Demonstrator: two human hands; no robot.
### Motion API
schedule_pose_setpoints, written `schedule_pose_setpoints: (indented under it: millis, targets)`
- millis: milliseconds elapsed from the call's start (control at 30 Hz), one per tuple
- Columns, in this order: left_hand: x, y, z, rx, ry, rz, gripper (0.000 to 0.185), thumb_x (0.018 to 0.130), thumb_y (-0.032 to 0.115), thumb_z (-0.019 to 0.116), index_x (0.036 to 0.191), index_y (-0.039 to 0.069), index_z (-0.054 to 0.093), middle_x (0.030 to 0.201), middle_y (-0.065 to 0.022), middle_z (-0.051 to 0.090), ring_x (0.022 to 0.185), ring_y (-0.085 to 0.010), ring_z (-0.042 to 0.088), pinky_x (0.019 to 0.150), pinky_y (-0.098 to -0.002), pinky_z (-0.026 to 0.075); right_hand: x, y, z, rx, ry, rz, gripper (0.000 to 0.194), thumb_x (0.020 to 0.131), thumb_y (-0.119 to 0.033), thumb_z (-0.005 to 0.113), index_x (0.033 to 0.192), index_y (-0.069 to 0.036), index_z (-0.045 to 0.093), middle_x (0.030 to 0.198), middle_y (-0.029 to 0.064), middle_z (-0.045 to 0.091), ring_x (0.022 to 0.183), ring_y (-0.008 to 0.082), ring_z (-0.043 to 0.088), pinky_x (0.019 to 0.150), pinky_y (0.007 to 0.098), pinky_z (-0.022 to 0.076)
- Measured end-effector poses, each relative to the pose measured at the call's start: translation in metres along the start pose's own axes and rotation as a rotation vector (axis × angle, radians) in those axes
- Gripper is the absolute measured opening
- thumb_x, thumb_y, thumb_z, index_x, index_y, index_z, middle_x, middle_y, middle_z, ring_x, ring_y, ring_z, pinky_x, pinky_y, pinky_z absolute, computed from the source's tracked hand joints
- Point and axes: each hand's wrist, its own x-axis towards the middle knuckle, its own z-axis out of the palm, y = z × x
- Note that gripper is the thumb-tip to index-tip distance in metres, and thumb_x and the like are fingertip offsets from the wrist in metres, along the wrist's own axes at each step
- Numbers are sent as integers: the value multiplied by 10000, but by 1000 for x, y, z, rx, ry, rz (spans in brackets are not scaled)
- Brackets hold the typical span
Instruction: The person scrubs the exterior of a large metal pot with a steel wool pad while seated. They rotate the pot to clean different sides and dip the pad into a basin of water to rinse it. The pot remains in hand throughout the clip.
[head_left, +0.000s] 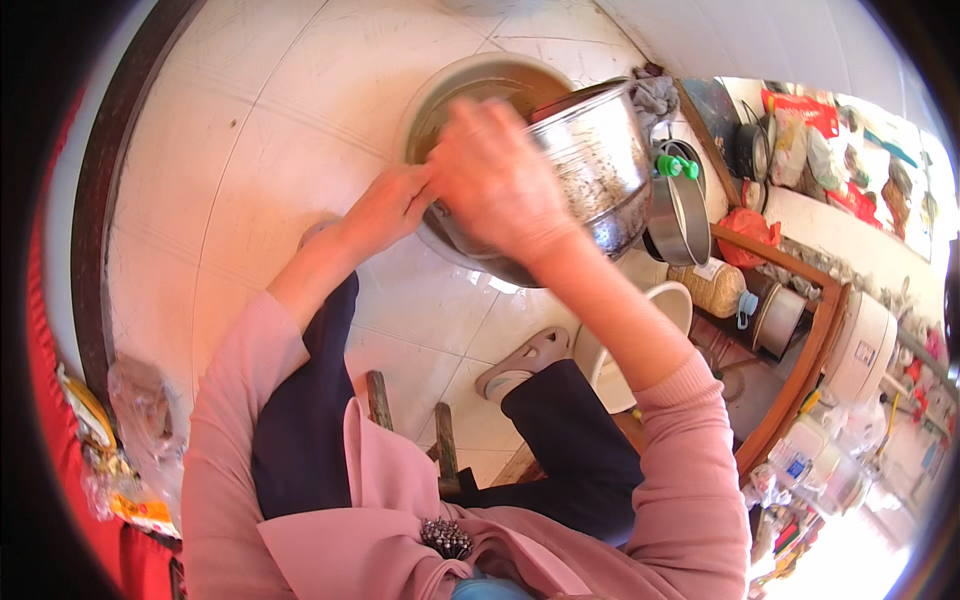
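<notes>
A large metal pot (592, 165) with a stained, shiny side lies tilted over a wide basin (487, 64) of brownish water on the floor. My right hand (499, 176) is blurred and bent over the near-left part of the pot; its fingertips are not clear, and whether it holds something cannot be told. Just left of it, touching or very close, my left hand (394, 206) has its fingers bent at the basin's near-left side. What those fingers grip is hidden behind the hands.
Right of the pot stand metal pans (679, 221) and a green-capped bottle (676, 166). A pale bucket (670, 307) is by my right knee, near a grain-filled plastic bottle (709, 289) and a wood-framed shelf (814, 352). Wooden stool legs (446, 439) show between my legs.
</notes>
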Motion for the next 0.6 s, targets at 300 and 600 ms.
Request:
schedule_pose_setpoints:
  millis: [300, 600]
  targets:
    - [3, 1, -3, 41, -76, -85, 266, 1004, 207, 563, 881, -25, 519, 767, -227, 524, 716, -425, 509, 644, -425, 432, -77, 94, 41, 93, 91, 430, 159, 865, -109, 529, 1005, -69, 593, 960, 114, 608, 987, 329, 593, 882, 448, 464]
    - [2, 1, 1, -36, -48, -115, 287, 1030, 248, 534, 903, -9, 521, 737, -172, 471, 662, -343, 487, 648, -367, 450, -69, 103, 15, 348, 95, 939, 270, 1006, -101, 383, 1133, -16, 606, 1137, 202, 647, 1093, 388, 604, 987, 440, 450]
